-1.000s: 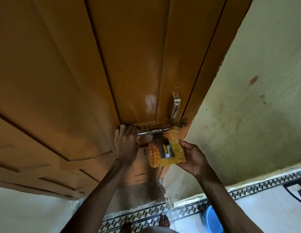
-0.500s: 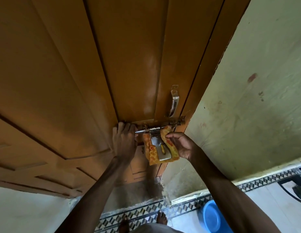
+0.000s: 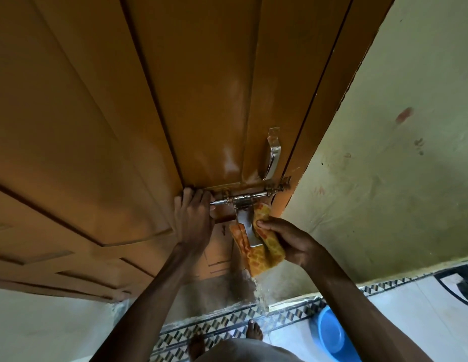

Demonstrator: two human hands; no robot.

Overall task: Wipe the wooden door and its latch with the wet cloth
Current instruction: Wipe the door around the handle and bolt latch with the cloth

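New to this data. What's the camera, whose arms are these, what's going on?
No robot here: a person wears one wide-angle camera on the head, looking down along a brown wooden door. The left hand holds the end of the metal latch. The right hand grips an orange patterned cloth wrapped around the latch's hanging flap. Above is a metal handle. A blue tub sits on the tiled floor, beside the person's bare feet.

- The single head-worn view looked forward and steeply down, close against the tall brown wooden door.
- Near the lower edge it took in the patterned tiled floor.
- On the right it reached the pale green plastered wall.
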